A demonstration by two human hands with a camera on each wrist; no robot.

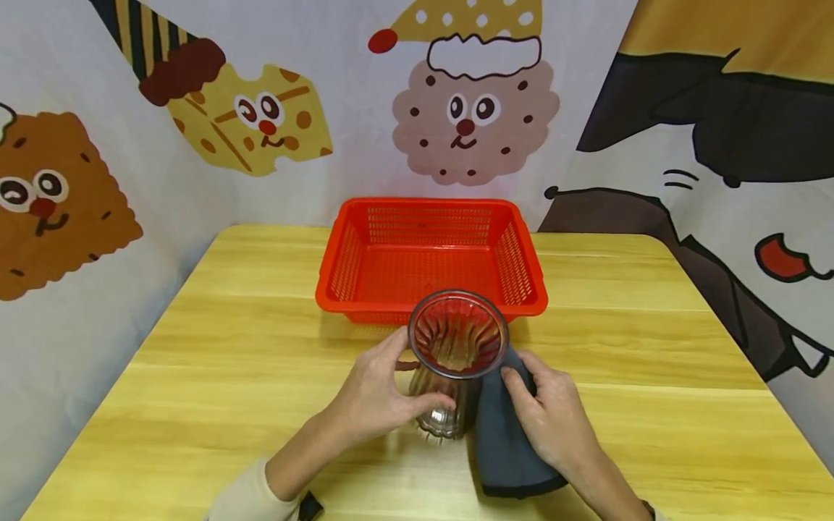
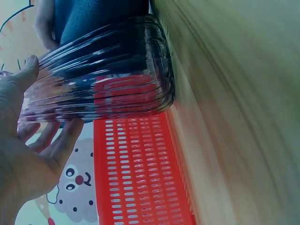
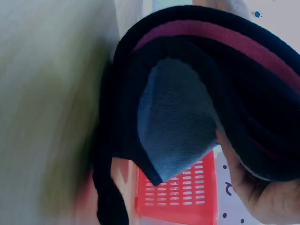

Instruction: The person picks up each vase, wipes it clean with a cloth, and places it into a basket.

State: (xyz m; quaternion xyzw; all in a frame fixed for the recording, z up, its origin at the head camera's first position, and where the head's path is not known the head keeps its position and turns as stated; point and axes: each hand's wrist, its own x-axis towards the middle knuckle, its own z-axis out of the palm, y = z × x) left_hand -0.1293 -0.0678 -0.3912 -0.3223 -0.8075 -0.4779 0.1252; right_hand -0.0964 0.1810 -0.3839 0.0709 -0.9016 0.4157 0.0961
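Note:
A clear ribbed glass vase (image 1: 443,405) stands about upright in front of the red basket, its wide round rim up. My left hand (image 1: 376,391) grips it from the left, thumb on the near side and fingers behind. In the left wrist view, the base of the vase (image 2: 154,70) is close to the tabletop; I cannot tell whether it touches. My right hand (image 1: 554,409) holds a dark grey cloth (image 1: 504,441) with black edging against the vase's right side. In the right wrist view the cloth (image 3: 178,103) bulges in folds, showing a dark pink band.
Behind the vase, a red plastic basket (image 1: 332,289) with slotted walls stands on the wood-patterned table (image 1: 228,347). A white curtain with cartoon figures (image 1: 358,108) hangs around the back and sides of the table.

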